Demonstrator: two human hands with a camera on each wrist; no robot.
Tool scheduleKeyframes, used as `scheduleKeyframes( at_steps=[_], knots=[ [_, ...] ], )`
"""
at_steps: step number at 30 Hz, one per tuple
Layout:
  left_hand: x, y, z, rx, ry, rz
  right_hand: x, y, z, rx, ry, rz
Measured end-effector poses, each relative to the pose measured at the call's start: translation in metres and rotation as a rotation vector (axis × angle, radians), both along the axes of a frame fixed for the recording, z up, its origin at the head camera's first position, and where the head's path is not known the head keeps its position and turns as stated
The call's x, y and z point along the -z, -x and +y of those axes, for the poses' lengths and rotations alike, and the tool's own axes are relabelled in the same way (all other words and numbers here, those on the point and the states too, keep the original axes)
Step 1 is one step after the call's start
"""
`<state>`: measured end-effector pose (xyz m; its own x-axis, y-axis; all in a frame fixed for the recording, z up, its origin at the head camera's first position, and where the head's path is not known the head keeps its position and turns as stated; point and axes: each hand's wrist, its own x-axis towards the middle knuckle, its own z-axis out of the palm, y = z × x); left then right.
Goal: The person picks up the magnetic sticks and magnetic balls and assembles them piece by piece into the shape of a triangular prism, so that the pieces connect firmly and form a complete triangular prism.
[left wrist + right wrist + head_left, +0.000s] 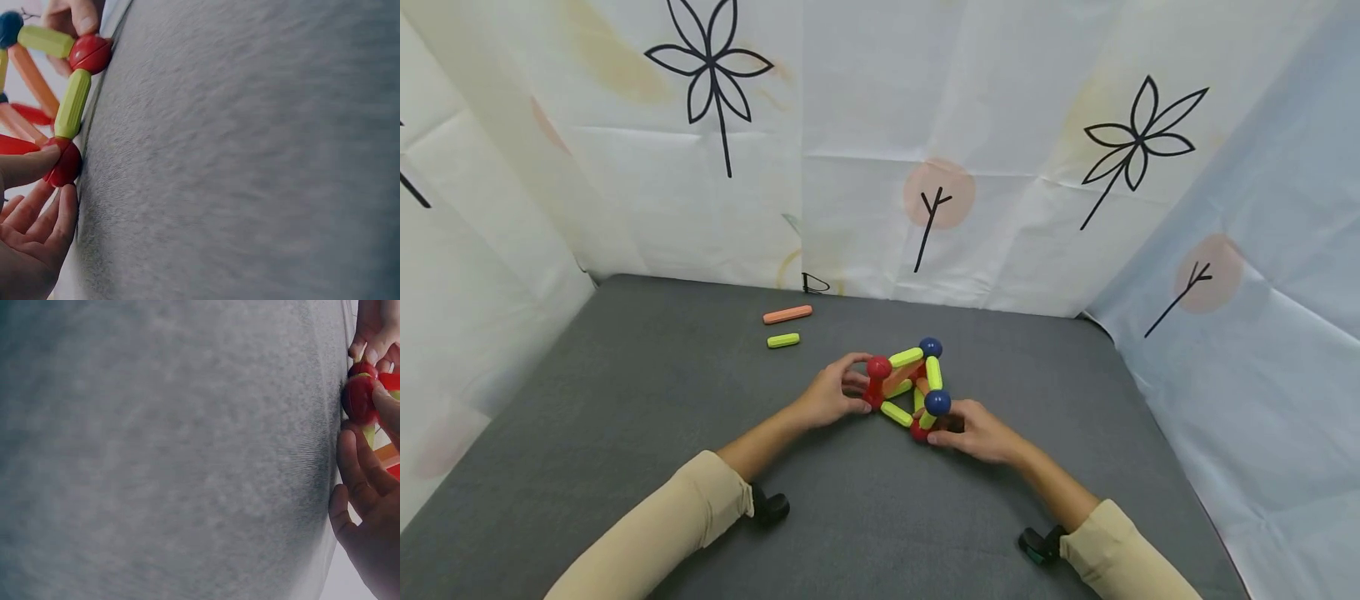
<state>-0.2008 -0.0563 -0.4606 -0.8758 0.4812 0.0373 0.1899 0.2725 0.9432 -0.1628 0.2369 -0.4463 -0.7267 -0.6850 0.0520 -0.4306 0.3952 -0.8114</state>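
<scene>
A frame of rods and balls stands on the grey table, with red balls low down and blue balls higher up. Yellow-green, orange and red rods join them. On its left side my left hand pinches a lower red ball between thumb and fingers, below another red ball. At the near right corner my right hand holds a second lower red ball between thumb and fingers. A yellow-green rod runs between these two held balls. The frame's far side is partly hidden.
Behind the left hand lie a loose orange rod and a shorter yellow-green rod. White printed cloth hangs along the table's back and sides. Dark straps with camera mounts sit on both wrists.
</scene>
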Motion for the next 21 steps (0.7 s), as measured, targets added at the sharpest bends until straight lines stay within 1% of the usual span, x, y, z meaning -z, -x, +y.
scheduleKeyframes(
  at_steps=[4,6,8,10,12,14,16,18,21],
  knots=[
    [0.000,0.006,0.001,-0.009,0.010,-0.018,-0.001,0.002,-0.001,-0.027,-0.001,-0.026],
    [0.001,0.008,0.001,-0.005,0.013,-0.011,-0.002,0.003,-0.002,-0.034,0.006,-0.034],
    [0.000,0.007,-0.001,0.000,0.010,0.007,-0.002,0.003,-0.002,-0.040,0.015,-0.032],
    [0.000,0.006,-0.003,-0.001,-0.001,0.007,-0.002,0.004,-0.002,-0.042,0.019,-0.027],
    [-0.001,0.005,-0.008,0.000,-0.005,0.010,-0.001,0.004,-0.002,-0.041,0.019,-0.027],
    [-0.002,0.004,-0.014,-0.001,-0.001,0.030,-0.001,0.004,-0.002,-0.034,0.016,-0.028],
    [-0.004,0.006,-0.022,-0.017,0.023,0.086,-0.001,0.004,-0.002,-0.031,0.018,-0.035],
    [-0.006,0.009,-0.032,-0.060,0.052,0.169,-0.002,0.003,-0.003,-0.033,0.024,-0.038],
    [-0.010,0.018,-0.047,-0.177,0.080,0.283,-0.002,0.002,-0.003,-0.038,0.026,-0.032]
  ],
)
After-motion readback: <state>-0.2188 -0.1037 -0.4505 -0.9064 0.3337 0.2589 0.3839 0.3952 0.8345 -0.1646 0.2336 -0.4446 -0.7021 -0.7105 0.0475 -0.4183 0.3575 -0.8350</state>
